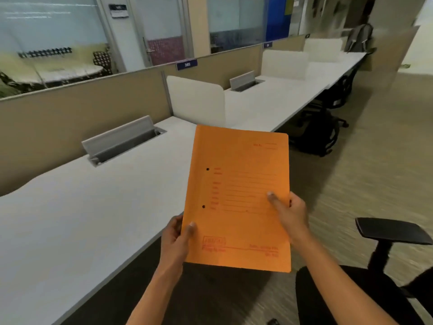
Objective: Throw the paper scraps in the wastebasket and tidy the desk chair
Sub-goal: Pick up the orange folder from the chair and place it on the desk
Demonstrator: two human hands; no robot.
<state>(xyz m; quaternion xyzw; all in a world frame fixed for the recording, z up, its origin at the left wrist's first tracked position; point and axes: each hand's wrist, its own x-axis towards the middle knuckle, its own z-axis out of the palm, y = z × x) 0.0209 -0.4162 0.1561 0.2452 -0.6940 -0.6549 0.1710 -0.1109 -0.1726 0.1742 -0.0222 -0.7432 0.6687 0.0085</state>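
1. Left hand (177, 235): thumb (191, 228) on the front face of the orange folder (236, 198), near its lower left edge; other fingers curled behind the cover, hidden. Pinching it.
2. Right hand (290, 213): thumb laid on the front face at the right edge, about mid-height; remaining fingers wrapped behind, only knuckles visible. Also clamped on the folder.
3. Folder held in the air between both hands, front face up toward camera, tilted slightly, above the desk edge and the floor gap.
4. Two punch holes near the folder's left edge; red printed lines and a stamp-like box at lower left, text too blurred to read.
5. No paper scraps or wastebasket discernible in view.
6. Desk chair (375, 277) at lower right, cut off by the frame; one black armrest (393, 231) visible, seat partly hidden behind the right forearm.
7. White desk (70, 219) to the left, with an open cable hatch (124, 141) and white divider panels (195, 100).
8. Dark chairs further along the row, blurred. Sign on partition reads 385.
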